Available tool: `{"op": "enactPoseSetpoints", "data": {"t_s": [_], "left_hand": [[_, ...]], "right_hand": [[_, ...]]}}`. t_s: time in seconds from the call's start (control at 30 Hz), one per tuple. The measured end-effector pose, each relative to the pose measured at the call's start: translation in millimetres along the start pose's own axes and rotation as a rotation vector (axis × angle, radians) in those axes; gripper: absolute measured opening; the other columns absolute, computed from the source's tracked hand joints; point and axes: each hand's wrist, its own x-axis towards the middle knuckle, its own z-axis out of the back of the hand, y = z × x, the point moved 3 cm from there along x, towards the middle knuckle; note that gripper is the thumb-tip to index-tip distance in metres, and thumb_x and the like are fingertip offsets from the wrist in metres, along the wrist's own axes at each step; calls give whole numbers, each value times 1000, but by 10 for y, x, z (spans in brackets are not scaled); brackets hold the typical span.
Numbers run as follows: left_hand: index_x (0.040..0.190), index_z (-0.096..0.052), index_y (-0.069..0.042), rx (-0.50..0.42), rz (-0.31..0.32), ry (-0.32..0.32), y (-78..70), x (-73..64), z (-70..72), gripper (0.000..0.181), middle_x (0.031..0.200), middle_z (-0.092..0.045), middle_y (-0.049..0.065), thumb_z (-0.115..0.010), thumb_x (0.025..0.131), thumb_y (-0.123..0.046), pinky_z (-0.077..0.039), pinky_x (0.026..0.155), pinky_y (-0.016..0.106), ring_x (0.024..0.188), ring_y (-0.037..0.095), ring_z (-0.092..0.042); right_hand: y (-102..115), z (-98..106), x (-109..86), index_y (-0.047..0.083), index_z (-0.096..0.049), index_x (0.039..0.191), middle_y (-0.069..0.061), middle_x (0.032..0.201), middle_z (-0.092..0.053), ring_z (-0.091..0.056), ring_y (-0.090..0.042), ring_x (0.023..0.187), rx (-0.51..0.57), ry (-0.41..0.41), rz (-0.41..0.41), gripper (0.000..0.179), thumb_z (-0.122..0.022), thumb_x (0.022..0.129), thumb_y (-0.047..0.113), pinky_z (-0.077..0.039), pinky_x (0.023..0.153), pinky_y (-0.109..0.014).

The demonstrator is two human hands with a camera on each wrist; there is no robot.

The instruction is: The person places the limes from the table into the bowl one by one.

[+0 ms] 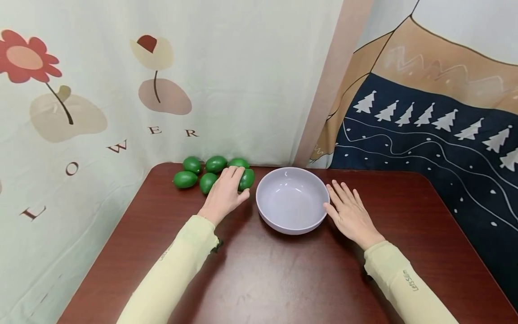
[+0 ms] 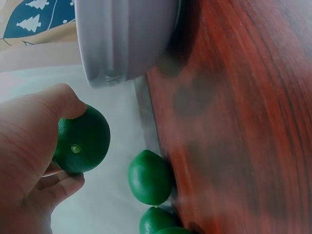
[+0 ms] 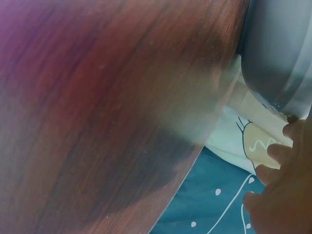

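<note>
My left hand [image 1: 225, 192] grips a green lime [image 1: 246, 179], left of a lavender bowl [image 1: 292, 198]. In the left wrist view, thumb and fingers curl round that lime [image 2: 83, 141], its pale stem end showing. Several more limes [image 1: 185, 179] lie in a loose cluster at the table's back left, partly covered by the hand in the head view. The bowl stands upright with nothing inside. Beside its right rim, my right hand [image 1: 351, 215] is spread with straight fingers, the fingertips right at the bowl's wall [image 3: 278, 58].
The dark red wooden table [image 1: 279, 279] ends at the back against a pale curtain [image 1: 243, 81] with printed flowers and letters. A navy and tan printed cloth [image 1: 404, 135] hangs behind the right side.
</note>
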Motion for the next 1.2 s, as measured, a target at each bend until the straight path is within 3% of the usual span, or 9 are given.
{"op": "enactPoseSetpoints", "data": {"t_s": [0.33,0.9,1.2], "left_hand": [[133,-57,3,-11,-13,-19,-113,32,64,55,124,-60,17,-74,83,-12,-54,95,44,113,35,-56],[134,-57,2,-31,-15,7,-242,61,26,55,123,-59,16,-73,83,-11,-55,92,45,117,34,-55],[132,-58,-1,-41,-41,-18,-326,64,16,53,120,-60,14,-73,82,-10,-56,90,44,115,32,-55]], "right_hand": [[18,13,17,8,-27,164,-15,171,-18,-8,-39,159,-15,-11,7,69,-39,109,49,-5,126,-61],[43,49,31,4,-33,161,-17,170,-23,-12,-40,158,-57,-53,52,60,-40,110,36,-8,125,-61],[44,42,31,4,-31,162,-17,170,-21,-11,-40,158,-57,-37,34,62,-40,110,36,-6,125,-60]]}}
